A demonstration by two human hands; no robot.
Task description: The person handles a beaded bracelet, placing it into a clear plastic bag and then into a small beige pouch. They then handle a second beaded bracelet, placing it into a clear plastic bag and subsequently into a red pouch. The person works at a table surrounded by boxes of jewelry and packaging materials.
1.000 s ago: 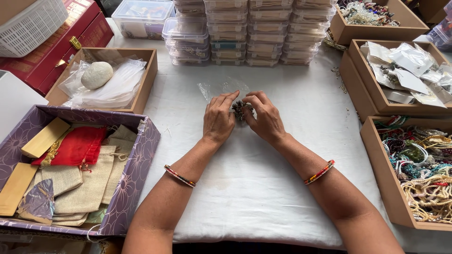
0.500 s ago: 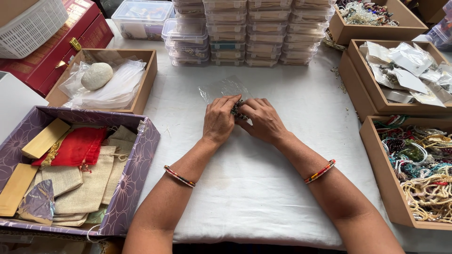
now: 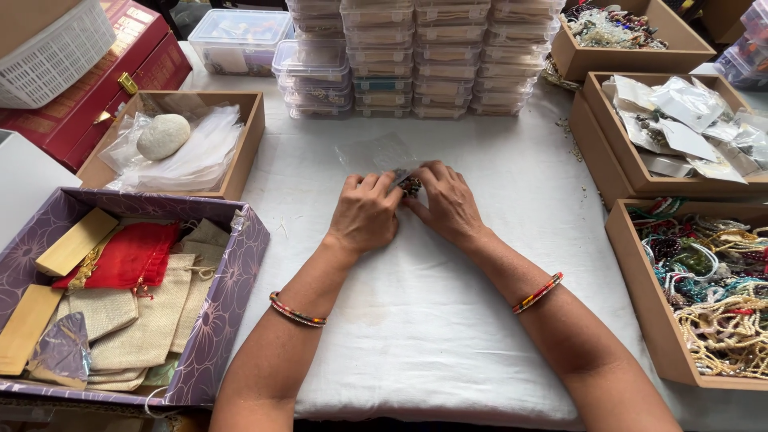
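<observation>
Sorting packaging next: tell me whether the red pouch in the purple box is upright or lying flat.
Lying flat. The red pouch rests on its side atop beige cloth bags inside the purple box, its gold-trimmed mouth pointing left.

Clear plastic pouch (image 3: 376,152) on white-clothed table (image 3: 424,320), centre, both hands at its near edge. Stacked clear plastic containers (image 3: 416,56) behind. Purple patterned cardboard box (image 3: 232,296) left; open brown box of beaded jewellery (image 3: 704,288) right.

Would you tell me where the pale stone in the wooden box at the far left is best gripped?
Probably across the middle of the pale stone, coming straight down from above. It lies flat on loose clear bags, rounded with no handle, and the walls of the wooden box block a sideways approach.
</observation>
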